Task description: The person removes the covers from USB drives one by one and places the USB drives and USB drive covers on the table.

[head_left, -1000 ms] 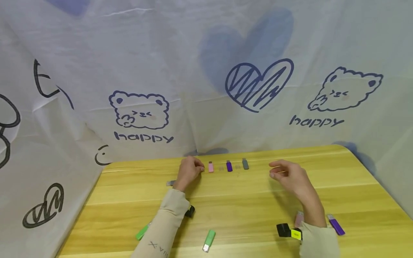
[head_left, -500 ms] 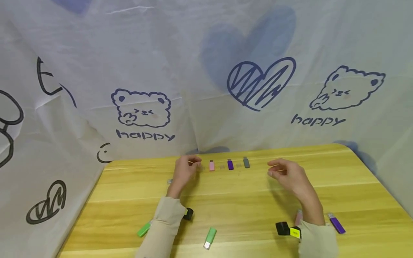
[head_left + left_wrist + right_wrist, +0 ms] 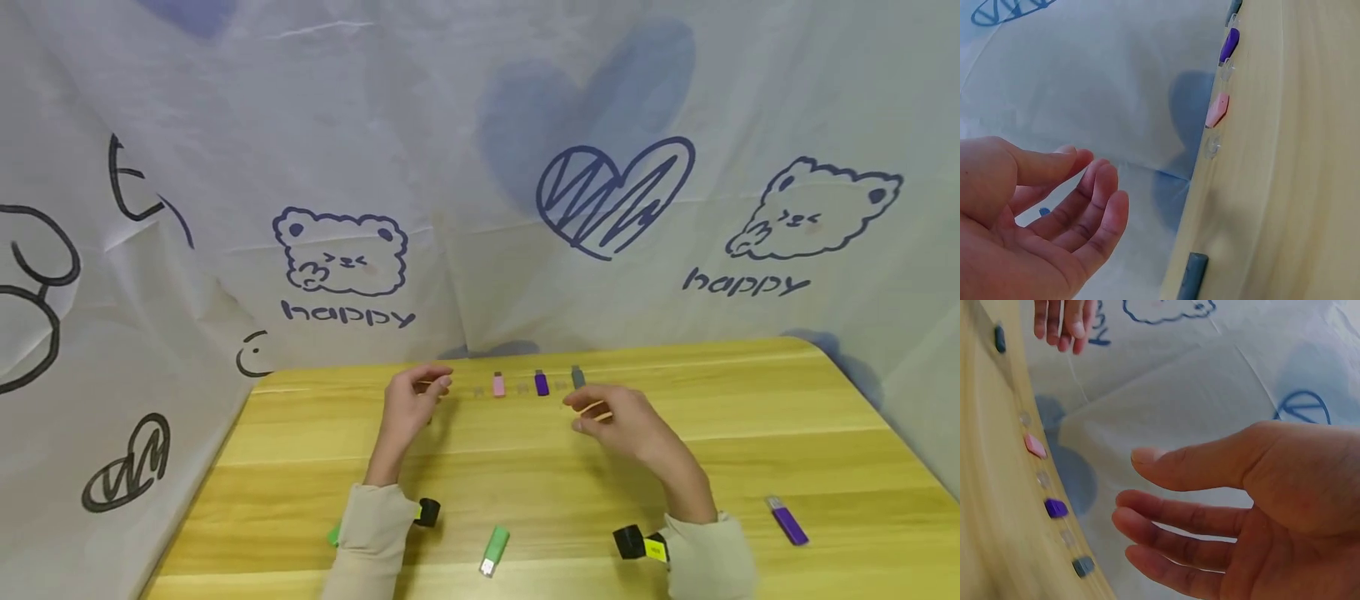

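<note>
A pink USB flash drive point(image 3: 498, 385), a purple flash drive point(image 3: 542, 383) and a grey flash drive point(image 3: 577, 377) stand in a row along the table's back edge. Small clear pieces point(image 3: 478, 390) lie between them and left of the pink one. My left hand point(image 3: 411, 400) hovers left of the row, fingers loosely bent, holding nothing. Below it in the left wrist view lies another grey flash drive point(image 3: 1192, 275), mostly hidden in the head view. My right hand point(image 3: 618, 421) is in the air by the row's right end, thumb and fingers apart, nothing between them.
A green flash drive point(image 3: 495, 550) lies at the front middle of the wooden table point(image 3: 525, 483). Another green one point(image 3: 333, 536) is partly covered by the left sleeve. A second purple drive point(image 3: 787, 521) lies at the right. A printed cloth point(image 3: 450, 167) hangs behind the table.
My left hand has drawn back leftward, and a clear piece shows left of the pink drive. My right hand has moved left toward the grey drive; its arm now hides the pink drive at front right.
</note>
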`<state>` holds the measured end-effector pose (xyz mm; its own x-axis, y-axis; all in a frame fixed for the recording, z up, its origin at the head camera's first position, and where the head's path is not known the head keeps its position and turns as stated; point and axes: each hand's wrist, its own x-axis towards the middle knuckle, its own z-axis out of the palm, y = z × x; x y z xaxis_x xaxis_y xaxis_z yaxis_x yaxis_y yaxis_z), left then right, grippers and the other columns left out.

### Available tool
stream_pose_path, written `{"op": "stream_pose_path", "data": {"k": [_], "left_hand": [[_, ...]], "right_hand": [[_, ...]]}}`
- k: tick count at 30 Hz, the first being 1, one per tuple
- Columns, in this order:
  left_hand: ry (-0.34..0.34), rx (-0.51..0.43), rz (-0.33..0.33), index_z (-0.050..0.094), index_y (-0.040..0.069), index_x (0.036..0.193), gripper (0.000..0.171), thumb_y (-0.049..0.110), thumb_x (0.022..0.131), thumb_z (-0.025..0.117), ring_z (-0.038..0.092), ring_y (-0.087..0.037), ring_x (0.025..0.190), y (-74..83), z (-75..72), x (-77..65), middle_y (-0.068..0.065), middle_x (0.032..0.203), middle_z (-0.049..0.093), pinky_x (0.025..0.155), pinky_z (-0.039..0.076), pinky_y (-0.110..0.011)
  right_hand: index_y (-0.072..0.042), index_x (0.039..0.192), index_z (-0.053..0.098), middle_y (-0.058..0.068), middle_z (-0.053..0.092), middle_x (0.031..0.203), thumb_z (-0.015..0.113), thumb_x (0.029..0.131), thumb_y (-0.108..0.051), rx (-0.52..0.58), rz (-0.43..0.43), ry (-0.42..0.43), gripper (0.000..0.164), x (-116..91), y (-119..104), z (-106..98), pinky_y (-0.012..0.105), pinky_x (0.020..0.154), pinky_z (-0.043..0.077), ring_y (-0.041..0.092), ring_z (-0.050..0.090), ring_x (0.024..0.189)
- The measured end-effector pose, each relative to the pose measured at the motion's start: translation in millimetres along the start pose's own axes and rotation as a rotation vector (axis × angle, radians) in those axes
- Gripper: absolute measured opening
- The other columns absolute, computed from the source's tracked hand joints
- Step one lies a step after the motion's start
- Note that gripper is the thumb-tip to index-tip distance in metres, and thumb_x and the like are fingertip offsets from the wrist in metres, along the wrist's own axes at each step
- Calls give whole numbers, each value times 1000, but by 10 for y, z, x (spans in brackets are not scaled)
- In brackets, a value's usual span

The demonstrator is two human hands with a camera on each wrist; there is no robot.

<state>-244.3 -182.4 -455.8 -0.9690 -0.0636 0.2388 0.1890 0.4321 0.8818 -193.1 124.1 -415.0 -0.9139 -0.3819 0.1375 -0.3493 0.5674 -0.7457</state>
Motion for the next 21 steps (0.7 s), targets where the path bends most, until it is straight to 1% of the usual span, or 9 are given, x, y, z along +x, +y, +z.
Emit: {"op": "stream_pose_path", "data": {"k": [2,5,8,11,16,19,21], "left_hand": [[-4,-23,-2,74,-5,105,17,6,93,66,70,-27,81,-13,-27,-10,-17,98,73,71,60,-40],[-11,-48,19,73,-6,105,17,4,93,65,69,-30,81,-22,-63,-24,-20,97,72,71,61,-43],[-5,-61,27,73,-5,105,17,4,93,65,69,-31,81,-16,-96,-37,-20,98,72,71,60,-45],[-5,-72,10,73,-4,105,17,5,94,65,69,-30,81,-11,-121,-50,-19,99,72,72,60,-46],[-3,-80,-7,73,-5,107,18,5,93,66,69,-30,83,-27,-149,-65,-19,101,72,74,60,-46],[6,-81,-8,73,-5,106,18,4,93,66,69,-30,83,-40,-171,-65,-20,100,72,74,60,-45],[9,-87,-8,73,-6,106,18,4,93,65,69,-31,83,-35,-194,-65,-21,100,72,75,60,-46]], "right_hand": [[1,116,68,18,67,116,68,89,1,14,-27,-35,27,19,-25,67,43,82,59,34,65,101],[-2,115,68,16,66,119,70,87,2,33,-60,-90,28,43,-75,156,46,84,57,36,63,103],[-5,113,69,12,67,116,71,86,1,43,-94,-148,27,69,-137,250,51,87,55,35,62,104],[-6,109,71,8,68,111,71,86,1,60,-114,-217,24,88,-209,361,53,88,54,34,61,104],[-11,103,73,1,68,105,70,83,5,37,-125,-387,26,87,-345,554,49,88,53,29,61,103],[-13,100,75,-3,67,101,72,79,7,-23,-138,-490,30,69,-415,667,42,88,53,23,60,98],[-14,99,76,-4,66,98,74,74,8,-69,-162,-538,33,58,-448,745,35,85,53,18,59,94]]}}
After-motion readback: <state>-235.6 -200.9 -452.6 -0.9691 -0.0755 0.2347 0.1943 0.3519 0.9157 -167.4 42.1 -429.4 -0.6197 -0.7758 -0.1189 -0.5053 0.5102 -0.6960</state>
